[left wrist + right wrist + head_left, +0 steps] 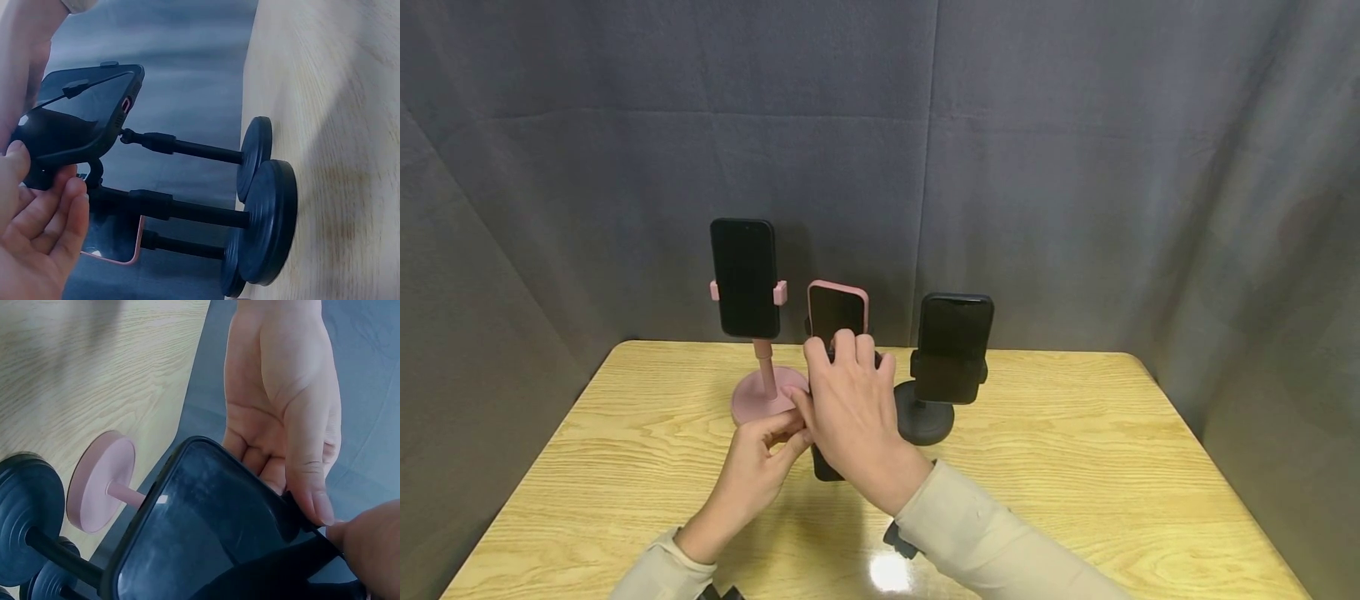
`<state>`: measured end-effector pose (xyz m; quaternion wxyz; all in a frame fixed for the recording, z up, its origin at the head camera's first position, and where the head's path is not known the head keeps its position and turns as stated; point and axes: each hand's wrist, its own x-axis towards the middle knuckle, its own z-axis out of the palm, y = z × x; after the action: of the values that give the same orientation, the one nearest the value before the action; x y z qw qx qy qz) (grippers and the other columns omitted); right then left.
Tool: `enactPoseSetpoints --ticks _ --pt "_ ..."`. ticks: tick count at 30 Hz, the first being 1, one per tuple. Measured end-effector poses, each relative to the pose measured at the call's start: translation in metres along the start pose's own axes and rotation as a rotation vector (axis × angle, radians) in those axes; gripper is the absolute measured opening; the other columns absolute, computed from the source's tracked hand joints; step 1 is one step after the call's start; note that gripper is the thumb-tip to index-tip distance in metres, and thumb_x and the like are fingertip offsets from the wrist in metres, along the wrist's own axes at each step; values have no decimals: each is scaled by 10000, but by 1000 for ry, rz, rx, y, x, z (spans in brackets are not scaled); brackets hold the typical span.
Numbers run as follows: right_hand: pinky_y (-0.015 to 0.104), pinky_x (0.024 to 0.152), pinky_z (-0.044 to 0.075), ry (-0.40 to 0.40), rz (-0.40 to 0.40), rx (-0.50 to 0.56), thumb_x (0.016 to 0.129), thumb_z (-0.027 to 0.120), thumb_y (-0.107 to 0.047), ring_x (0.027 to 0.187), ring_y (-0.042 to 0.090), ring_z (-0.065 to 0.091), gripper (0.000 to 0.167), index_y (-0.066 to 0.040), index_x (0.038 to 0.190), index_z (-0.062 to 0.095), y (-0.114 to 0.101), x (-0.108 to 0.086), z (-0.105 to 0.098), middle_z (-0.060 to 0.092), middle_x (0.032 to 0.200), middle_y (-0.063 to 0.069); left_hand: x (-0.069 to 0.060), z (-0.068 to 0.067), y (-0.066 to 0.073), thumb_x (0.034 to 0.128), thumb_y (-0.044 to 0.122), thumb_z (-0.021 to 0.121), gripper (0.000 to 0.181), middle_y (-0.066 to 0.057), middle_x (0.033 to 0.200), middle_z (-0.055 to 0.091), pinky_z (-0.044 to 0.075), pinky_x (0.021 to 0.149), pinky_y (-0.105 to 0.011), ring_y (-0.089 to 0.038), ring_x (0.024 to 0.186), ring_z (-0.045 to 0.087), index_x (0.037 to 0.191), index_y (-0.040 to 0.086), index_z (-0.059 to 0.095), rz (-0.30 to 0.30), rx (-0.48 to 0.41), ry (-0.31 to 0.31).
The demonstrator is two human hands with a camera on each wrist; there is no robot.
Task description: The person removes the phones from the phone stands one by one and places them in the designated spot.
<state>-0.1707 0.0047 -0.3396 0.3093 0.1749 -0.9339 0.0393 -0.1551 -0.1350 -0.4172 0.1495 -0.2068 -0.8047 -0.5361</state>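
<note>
A black phone point(827, 467) on a black stand point(206, 214) is mostly covered by my hands in the head view. My left hand point(752, 471) pinches its left edge between thumb and fingers, beside a dark part of the holder. From above, my right hand point(857, 417) curls its fingers over the upper part of the phone. The left wrist view has the phone point(81, 140) tilted, with my left hand point(44, 237) at its lower edge. In the right wrist view, my left thumb presses by the edge of the phone point(187, 519); the holder's grip is partly hidden.
At the left, a pink stand point(766, 371) bears a black phone point(745, 279). Behind my hands is a pink-edged phone point(837, 310). Another black phone point(953, 350) stands at the right on a round-based stand point(925, 423). A grey curtain point(1037, 208) hangs behind the wooden table point(1052, 467).
</note>
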Motion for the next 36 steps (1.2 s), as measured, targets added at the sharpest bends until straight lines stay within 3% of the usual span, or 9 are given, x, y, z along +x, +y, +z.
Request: enactPoseSetpoints --ticks 11,22,36 --pt "341 646 287 -12 2 45 899 743 -482 843 232 443 371 -184 1022 559 3 0 0 513 928 49 0 2 3 980 48 634 146 -57 1036 750 592 924 -335 -26 944 668 1109 17 696 16 53 -18" --pt "352 649 262 -36 -24 57 912 738 -458 843 232 428 331 -209 1057 574 5 0 -2 517 945 56 -1 3 4 988 72 637 152 -71 1046 760 588 894 -273 -37 959 686 1122 22 691 -11 2 -2" --pt "336 625 245 -42 -55 59 914 747 -391 817 226 411 271 -214 994 558 8 4 -4 505 892 47 -2 1 5 993 92 638 138 -53 1018 753 576 899 -254 -30 953 684 1107 42 696 -37 -5 8"
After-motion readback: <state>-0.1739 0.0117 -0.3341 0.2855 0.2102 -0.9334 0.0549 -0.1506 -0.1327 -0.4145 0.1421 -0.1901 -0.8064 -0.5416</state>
